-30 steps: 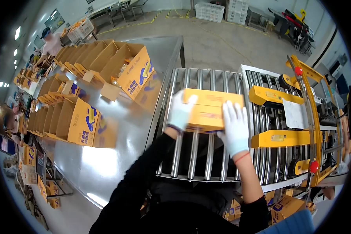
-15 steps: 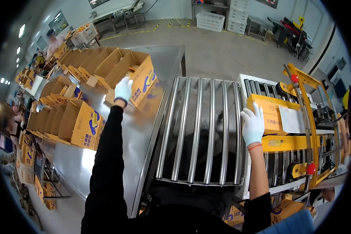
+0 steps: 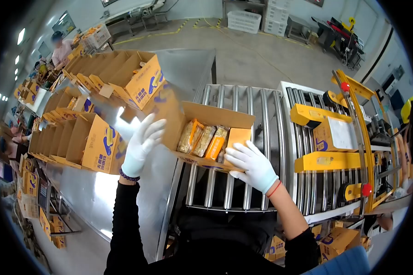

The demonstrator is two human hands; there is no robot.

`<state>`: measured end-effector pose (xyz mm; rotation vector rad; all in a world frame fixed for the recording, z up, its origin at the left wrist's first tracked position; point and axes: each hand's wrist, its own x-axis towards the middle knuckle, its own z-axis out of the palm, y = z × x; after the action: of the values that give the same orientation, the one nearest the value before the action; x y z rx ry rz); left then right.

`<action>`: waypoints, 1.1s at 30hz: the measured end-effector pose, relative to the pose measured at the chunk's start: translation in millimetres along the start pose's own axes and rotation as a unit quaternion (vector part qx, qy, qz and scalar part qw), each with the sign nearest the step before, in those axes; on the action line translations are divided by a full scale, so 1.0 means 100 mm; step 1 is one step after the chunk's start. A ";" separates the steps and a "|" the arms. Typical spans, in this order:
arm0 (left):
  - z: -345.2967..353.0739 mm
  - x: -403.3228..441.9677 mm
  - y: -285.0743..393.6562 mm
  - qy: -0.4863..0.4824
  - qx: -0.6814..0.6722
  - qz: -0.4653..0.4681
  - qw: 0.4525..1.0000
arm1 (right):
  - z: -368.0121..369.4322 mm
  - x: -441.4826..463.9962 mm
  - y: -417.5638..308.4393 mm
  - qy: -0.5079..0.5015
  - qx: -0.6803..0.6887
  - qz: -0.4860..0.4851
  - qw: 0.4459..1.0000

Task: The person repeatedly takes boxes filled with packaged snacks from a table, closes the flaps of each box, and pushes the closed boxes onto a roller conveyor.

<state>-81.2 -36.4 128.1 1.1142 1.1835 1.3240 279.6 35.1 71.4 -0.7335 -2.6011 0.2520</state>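
An open cardboard box (image 3: 188,159) lies across the near edge of the metal table and the roller conveyor, its flaps spread. Inside are several wrapped food bars (image 3: 204,140), some in orange and clear film. My right hand (image 3: 250,166), in a white glove, rests with fingers spread on the box's right flap and near corner. My left hand (image 3: 143,143), also gloved, is raised open beside the box's left flap, over the table; whether it touches the flap I cannot tell. It holds nothing.
Rows of open boxes (image 3: 140,85) stand on the metal table (image 3: 78,188) to the left. At right, a yellow-framed sealing machine (image 3: 328,161) holds a closed box (image 3: 322,136) on its rollers. White crates (image 3: 244,21) and a person (image 3: 61,50) are farther back.
An open box with bars has come onto the rollers between my hands. My right hand has left the box at the machine, which moved farther in. My left hand has come nearer.
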 end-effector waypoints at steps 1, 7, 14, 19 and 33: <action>0.10 0.02 0.02 -0.089 -0.007 0.067 0.994 | 0.02 -0.03 0.00 -0.024 0.016 -0.059 0.998; 0.66 0.63 -0.32 -0.041 0.423 -0.006 0.905 | -0.20 0.28 0.11 0.039 0.234 0.162 0.958; 0.46 0.61 -0.96 0.114 0.201 0.044 0.972 | -0.31 0.35 -0.20 0.073 -0.091 0.148 0.982; 0.68 0.75 -0.77 -0.003 0.064 -0.073 0.995 | -0.16 -0.16 -0.18 0.007 -0.048 0.152 0.987; -0.21 2.17 -0.62 0.232 0.460 0.209 0.831 | -0.31 -0.25 1.01 0.092 -0.262 0.252 0.927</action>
<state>-113.2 179.8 68.2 1.8774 2.1638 1.4068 358.6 109.0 61.7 -1.5305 -2.2644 -0.3717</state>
